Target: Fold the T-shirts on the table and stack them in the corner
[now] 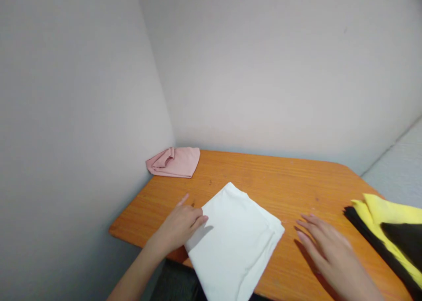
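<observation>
We see creased, squarish white cloth [234, 244] on wood-grained table [257, 169]. Left hand [181, 224] at cloth's edge, can't tell if pinching; right hand [329, 250] loosely spread.

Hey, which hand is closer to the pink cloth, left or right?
Left. The left hand is on the near side of the pink cloth, at the left edge of the white cloth; the right hand is farther off, right of the white cloth.

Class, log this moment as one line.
left hand: at white cloth, left edge; right hand: empty, over table; pink cloth: far left corner
</observation>
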### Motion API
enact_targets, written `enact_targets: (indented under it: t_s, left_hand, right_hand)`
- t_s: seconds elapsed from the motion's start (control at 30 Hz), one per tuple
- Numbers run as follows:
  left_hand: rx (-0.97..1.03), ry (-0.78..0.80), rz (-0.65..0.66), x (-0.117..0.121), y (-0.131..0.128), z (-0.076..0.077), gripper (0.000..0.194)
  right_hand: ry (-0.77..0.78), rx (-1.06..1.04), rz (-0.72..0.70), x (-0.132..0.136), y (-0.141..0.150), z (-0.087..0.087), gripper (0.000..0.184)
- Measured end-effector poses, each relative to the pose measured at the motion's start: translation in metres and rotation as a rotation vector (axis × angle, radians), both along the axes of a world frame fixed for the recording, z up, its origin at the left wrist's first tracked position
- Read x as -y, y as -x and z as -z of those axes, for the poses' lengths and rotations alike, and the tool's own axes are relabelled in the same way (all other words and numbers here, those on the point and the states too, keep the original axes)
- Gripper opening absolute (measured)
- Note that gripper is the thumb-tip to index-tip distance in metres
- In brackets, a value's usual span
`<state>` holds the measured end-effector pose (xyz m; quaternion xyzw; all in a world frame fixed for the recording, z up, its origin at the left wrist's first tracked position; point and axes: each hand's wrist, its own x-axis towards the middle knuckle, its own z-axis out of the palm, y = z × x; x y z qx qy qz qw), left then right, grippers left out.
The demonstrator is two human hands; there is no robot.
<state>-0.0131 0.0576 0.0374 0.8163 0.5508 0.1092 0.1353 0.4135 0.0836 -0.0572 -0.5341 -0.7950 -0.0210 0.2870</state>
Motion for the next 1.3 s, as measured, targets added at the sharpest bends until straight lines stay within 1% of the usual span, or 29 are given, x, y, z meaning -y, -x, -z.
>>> enact_targets:
  t_s: [0.03,0.1,0.13,0.2,0.27,0.33,0.4,0.47,0.53,0.6,0.67,0.73,0.83,0.9,0.97,1.1,1.13,1.2,1.27,1.3]
  left_hand:
    - [-0.010,-0.034,0.002,0.003,-0.011,-0.001,0.032]
    - [0.021,-0.047,0.036,0.012,-0.039,0.002,0.024]
    - [0.062,-0.033,0.052,0.017,-0.054,0.005,0.021]
    - [0.166,0.018,0.047,0.026,-0.086,0.017,0.020]
    - [0.267,0.067,-0.021,0.031,-0.113,0.031,0.022]
    - [0.354,0.104,-0.121,0.032,-0.132,0.044,0.028]
    - [0.425,0.121,-0.199,0.032,-0.142,0.052,0.036]
    - [0.474,0.131,-0.248,0.031,-0.146,0.056,0.041]
    - [0.510,0.153,-0.288,0.032,-0.144,0.058,0.040]
    - [0.572,0.182,-0.314,0.034,-0.140,0.061,0.038]
    - [0.691,0.216,-0.297,0.038,-0.135,0.064,0.037]
    - [0.848,0.263,-0.241,0.045,-0.131,0.067,0.038]
    - [1.045,0.339,-0.169,0.057,-0.126,0.068,0.040]
    - [1.128,0.361,-0.189,0.065,-0.121,0.067,0.042]
    - [1.215,0.357,-0.270,0.073,-0.114,0.064,0.042]
    - [1.457,0.285,-0.521,0.087,-0.091,0.054,0.043]
    - [1.507,0.250,-0.571,0.089,-0.083,0.050,0.043]
    - [1.550,0.161,-0.621,0.090,-0.064,0.037,0.041]
    - [1.509,0.024,-0.645,0.091,-0.042,0.018,0.034]
    - [1.462,-0.068,-0.673,0.091,-0.031,0.005,0.032]
  right_hand:
    - [0.047,0.007,-0.025,0.000,0.023,0.005,0.044]
    - [0.110,-0.018,-0.046,-0.001,0.065,0.011,0.040]
    - [0.122,-0.052,-0.045,-0.001,0.081,0.013,0.037]
    - [0.124,-0.151,-0.037,0.001,0.102,0.013,0.032]
    - [0.129,-0.264,-0.017,0.007,0.112,0.010,0.028]
    - [0.206,-0.385,-0.020,0.017,0.116,0.004,0.025]
    - [0.384,-0.531,-0.069,0.028,0.118,-0.004,0.027]
    - [0.580,-0.702,-0.162,0.038,0.121,-0.012,0.032]
    - [0.722,-0.882,-0.248,0.046,0.124,-0.019,0.035]
    - [0.827,-1.020,-0.310,0.050,0.127,-0.024,0.038]
    - [0.918,-1.085,-0.335,0.053,0.127,-0.027,0.041]
    - [0.943,-1.080,-0.346,0.056,0.125,-0.028,0.042]
    - [0.887,-1.044,-0.361,0.060,0.119,-0.028,0.041]
    - [0.820,-1.044,-0.350,0.064,0.115,-0.029,0.041]
    - [0.747,-1.076,-0.297,0.069,0.110,-0.030,0.041]
    - [0.653,-1.130,-0.183,0.075,0.095,-0.037,0.040]
    - [0.631,-1.138,-0.166,0.076,0.090,-0.040,0.039]
    - [0.557,-1.170,-0.136,0.074,0.078,-0.050,0.037]
    - [0.439,-1.204,-0.111,0.071,0.062,-0.066,0.035]
    - [0.359,-1.219,-0.100,0.070,0.054,-0.078,0.035]
